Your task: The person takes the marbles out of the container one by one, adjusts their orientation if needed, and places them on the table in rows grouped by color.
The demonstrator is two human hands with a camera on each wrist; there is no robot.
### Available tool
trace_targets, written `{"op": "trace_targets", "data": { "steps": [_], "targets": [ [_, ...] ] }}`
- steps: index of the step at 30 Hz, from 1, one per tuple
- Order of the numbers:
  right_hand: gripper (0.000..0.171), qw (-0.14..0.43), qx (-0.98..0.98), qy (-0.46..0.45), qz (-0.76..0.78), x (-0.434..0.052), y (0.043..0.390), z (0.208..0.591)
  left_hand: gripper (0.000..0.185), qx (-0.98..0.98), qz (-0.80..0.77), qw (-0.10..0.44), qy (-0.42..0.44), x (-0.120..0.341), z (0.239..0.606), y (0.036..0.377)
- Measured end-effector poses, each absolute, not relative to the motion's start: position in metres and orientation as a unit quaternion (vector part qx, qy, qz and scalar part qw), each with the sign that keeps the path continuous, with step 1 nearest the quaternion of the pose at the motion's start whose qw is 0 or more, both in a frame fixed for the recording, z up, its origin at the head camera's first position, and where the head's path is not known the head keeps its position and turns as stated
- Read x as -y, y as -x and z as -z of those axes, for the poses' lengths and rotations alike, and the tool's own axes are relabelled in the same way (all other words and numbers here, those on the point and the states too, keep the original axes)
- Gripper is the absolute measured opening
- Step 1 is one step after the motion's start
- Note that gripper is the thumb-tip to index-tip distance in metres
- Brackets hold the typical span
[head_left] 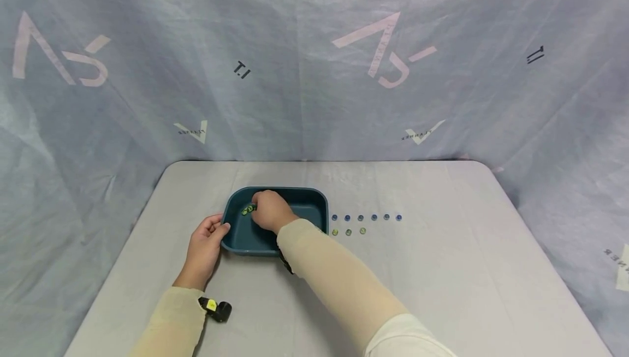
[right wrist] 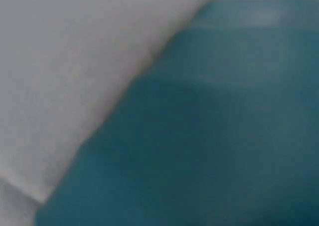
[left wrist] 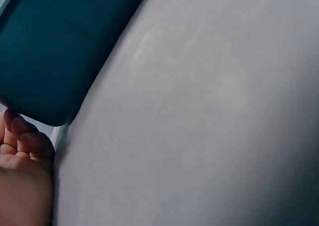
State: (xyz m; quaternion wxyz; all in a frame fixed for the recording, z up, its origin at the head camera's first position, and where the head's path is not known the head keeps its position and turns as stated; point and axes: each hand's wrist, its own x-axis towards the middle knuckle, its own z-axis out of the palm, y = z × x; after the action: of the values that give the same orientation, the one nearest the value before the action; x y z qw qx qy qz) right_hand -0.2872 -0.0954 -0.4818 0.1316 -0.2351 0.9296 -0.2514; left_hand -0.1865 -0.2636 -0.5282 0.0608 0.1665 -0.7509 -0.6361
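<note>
A dark teal plastic tray (head_left: 248, 237) lies on the table. My left hand (head_left: 202, 249) grips its left end, thumb at the rim and the other fingers outside; the left wrist view catches curled fingers (left wrist: 32, 141) against the tray's outer side. Reaching over the near side, my right hand (head_left: 272, 212) is inside the tray with its fingers bent down. A few small round green pieces (head_left: 249, 209) lie right by those fingertips. Whether it pinches one is hidden behind the back of the hand. The right wrist view has only the blurred teal tray (right wrist: 214, 136) and cloth.
To the right of the tray runs a row of several small blue round pieces (head_left: 361, 218). Below it is a shorter row of green ones (head_left: 349, 232). A pale cloth covers the table (head_left: 442, 280); a grey printed curtain (head_left: 304, 73) hangs behind.
</note>
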Motion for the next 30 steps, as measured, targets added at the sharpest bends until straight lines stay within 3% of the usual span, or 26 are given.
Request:
{"op": "trace_targets", "data": {
  "steps": [15, 22, 30],
  "targets": [
    [0.027, 0.125, -0.937, 0.260, 0.198, 0.101, 0.288, 0.485, 0.039, 0.759, 0.628, 0.052, -0.162, 0.266, 0.528, 0.188],
    [0.015, 0.130, -0.935, 0.264, 0.199, 0.100, 0.288, 0.487, 0.038, 0.754, 0.633, 0.051, -0.165, 0.266, 0.530, 0.188],
    [0.014, 0.134, -0.935, 0.273, 0.184, 0.101, 0.293, 0.493, 0.038, 0.755, 0.631, 0.047, -0.175, 0.267, 0.533, 0.190]
  ]
}}
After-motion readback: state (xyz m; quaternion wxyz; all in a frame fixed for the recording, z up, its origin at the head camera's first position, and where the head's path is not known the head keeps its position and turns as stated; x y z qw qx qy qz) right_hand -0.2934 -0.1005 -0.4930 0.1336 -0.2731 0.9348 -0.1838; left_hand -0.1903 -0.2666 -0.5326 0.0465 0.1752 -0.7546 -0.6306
